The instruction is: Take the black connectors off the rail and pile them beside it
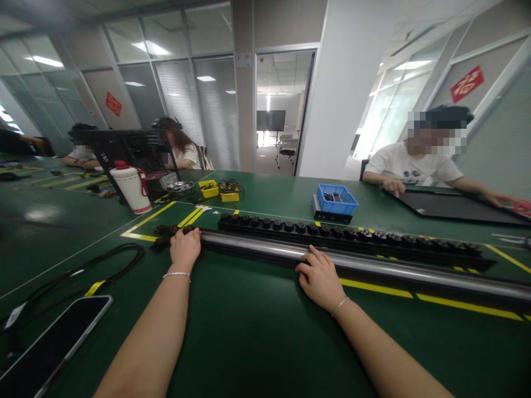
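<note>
Long rail (373, 268) lies flat across the worktop (249, 331), long axis running left to right. Left hand (185, 247) closes its grip on the rail's left end. Right hand (319, 279) rests mid-rail, fingers spread.

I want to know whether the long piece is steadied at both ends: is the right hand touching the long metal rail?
Touching. The head view shows the right hand resting on the long metal rail, fingers laid over its near edge with no gap.
</note>
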`<action>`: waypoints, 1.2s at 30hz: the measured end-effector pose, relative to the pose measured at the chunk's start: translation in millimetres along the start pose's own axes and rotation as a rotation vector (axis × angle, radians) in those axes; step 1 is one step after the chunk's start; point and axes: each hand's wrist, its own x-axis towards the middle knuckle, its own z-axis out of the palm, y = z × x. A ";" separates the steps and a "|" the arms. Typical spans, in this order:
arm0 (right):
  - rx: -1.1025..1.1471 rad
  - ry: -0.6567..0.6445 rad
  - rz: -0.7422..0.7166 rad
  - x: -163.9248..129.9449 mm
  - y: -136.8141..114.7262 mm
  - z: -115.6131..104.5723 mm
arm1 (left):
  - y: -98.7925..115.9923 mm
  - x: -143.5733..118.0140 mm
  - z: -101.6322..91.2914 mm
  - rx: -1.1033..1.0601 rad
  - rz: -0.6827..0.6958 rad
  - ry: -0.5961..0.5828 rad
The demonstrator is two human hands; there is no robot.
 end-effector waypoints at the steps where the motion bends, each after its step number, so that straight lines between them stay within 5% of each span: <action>1: 0.000 -0.002 0.000 0.1 -0.1 -0.3 | -0.1 0.4 0.7 -0.003 0.003 0.006; 36: 0.002 0.006 -0.004 0.8 1.9 0.8 | -12.5 21.9 16.3 -0.352 -0.088 0.156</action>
